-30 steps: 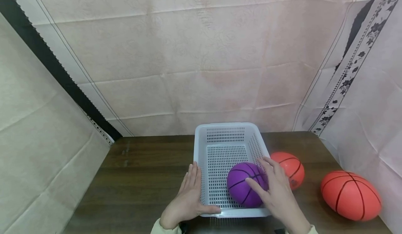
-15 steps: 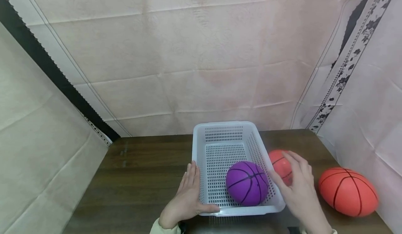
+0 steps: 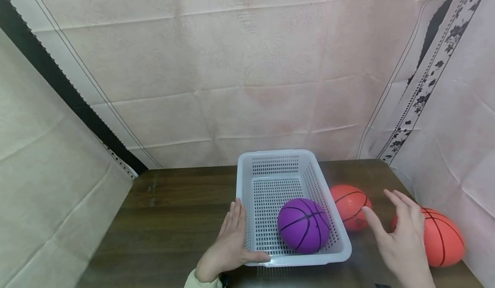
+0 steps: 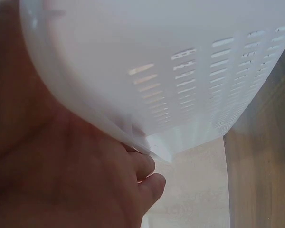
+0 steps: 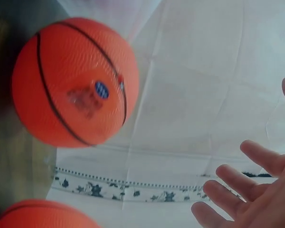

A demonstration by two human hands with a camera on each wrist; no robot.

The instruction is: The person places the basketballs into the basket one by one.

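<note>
A purple toy basketball (image 3: 304,226) with black lines sits inside the white perforated plastic basket (image 3: 247,155), toward its near right corner. My left hand (image 3: 228,247) rests with straight fingers along the basket's left wall, its thumb over the near rim; the left wrist view shows the fingertips right at the rim (image 4: 69,102). Between the two orange balls is my right hand (image 3: 404,240), fingers spread and holding nothing. It overlaps the larger orange basketball (image 3: 444,238) at the far right. A smaller orange basketball (image 3: 349,206) lies just outside the basket's right wall; a blue sticker marks a ball (image 5: 76,83) in the right wrist view.
The dark wooden table (image 3: 174,228) carries everything, and its right edge runs just past the larger orange ball. Pale cloth (image 3: 247,77) hangs behind and on both sides, with a floral border strip (image 3: 429,88) on the right.
My right hand has left the purple ball in the basket, passed over the smaller orange ball, and moved right to the larger one. The left hand stays on the basket.
</note>
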